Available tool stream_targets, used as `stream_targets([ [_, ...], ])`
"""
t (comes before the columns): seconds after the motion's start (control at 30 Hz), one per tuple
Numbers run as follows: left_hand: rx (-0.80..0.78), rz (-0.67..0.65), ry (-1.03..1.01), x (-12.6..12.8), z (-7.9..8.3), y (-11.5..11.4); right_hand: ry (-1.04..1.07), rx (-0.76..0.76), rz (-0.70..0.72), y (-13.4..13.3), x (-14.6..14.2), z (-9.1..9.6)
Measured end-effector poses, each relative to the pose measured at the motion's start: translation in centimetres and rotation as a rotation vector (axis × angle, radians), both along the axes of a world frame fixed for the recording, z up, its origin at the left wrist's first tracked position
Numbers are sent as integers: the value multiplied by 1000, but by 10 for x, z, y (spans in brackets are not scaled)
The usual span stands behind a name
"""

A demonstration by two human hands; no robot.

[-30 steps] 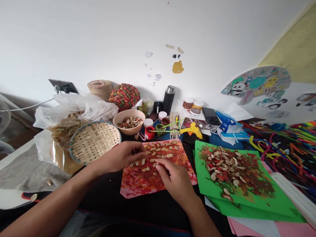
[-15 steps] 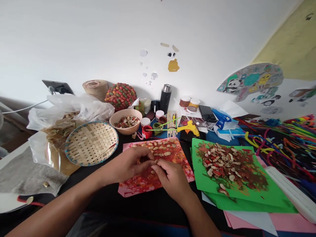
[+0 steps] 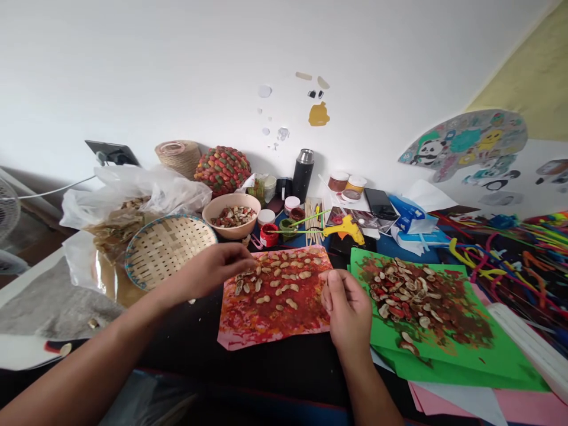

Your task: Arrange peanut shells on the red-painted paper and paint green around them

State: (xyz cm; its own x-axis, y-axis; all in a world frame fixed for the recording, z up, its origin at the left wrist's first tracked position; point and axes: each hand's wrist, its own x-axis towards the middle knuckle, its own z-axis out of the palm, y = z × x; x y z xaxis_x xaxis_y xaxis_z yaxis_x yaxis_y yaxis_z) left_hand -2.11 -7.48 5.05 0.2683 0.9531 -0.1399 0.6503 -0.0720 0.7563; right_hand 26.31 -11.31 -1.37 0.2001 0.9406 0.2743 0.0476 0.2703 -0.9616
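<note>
A pink sheet [image 3: 248, 334] smeared with red and orange paint lies in front of me, with several whole peanuts [image 3: 290, 303] spread over it. My left hand [image 3: 219, 269] hovers above the sheet's left edge, thumb and fingers apart, beside some split peanut shells [image 3: 244, 283]. At the sheet's right edge my right hand [image 3: 349, 307] is closed, its thumb pressed against curled fingers; whatever it holds is hidden. To the right, a green sheet [image 3: 448, 343] carries a heap of opened, partly red shells [image 3: 406, 293].
Behind the sheet stand a bowl [image 3: 233, 228] of shell pieces, a red paint jar [image 3: 268, 235], a yellow glue gun [image 3: 348, 229] and a black flask [image 3: 303, 174]. A woven basket [image 3: 166, 248] sits left, beside a plastic bag [image 3: 106, 195]. Coloured pipe cleaners [image 3: 510, 254] lie far right.
My hands have parted from their meeting point over the pink sheet: the left moved left to the shell pieces, the right moved right. More peanuts now show. The view has shifted slightly.
</note>
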Motion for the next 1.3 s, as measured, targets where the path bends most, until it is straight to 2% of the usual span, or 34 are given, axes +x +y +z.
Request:
stream_targets([
  [0.07,-42,-77,102,11,-10,0,-61,-6,9,-1,-1,-2],
  [0.13,-18,-112,173,22,-22,2,-123,-6,17,-2,-2,-4],
  [0.23,11,-119,293,33,-36,8,-174,-2,19,-4,-2,-6],
  [0.37,-18,-115,357,39,-45,14,-180,2,19,-4,0,-4],
  [0.53,-7,-113,425,42,-47,15,-173,2,37,-5,0,-2],
  [0.87,136,-71,691,49,-45,11,-198,-5,64,-4,0,-5],
  [1.3,193,-118,756,45,-46,7,-276,45,78,-4,-3,7],
])
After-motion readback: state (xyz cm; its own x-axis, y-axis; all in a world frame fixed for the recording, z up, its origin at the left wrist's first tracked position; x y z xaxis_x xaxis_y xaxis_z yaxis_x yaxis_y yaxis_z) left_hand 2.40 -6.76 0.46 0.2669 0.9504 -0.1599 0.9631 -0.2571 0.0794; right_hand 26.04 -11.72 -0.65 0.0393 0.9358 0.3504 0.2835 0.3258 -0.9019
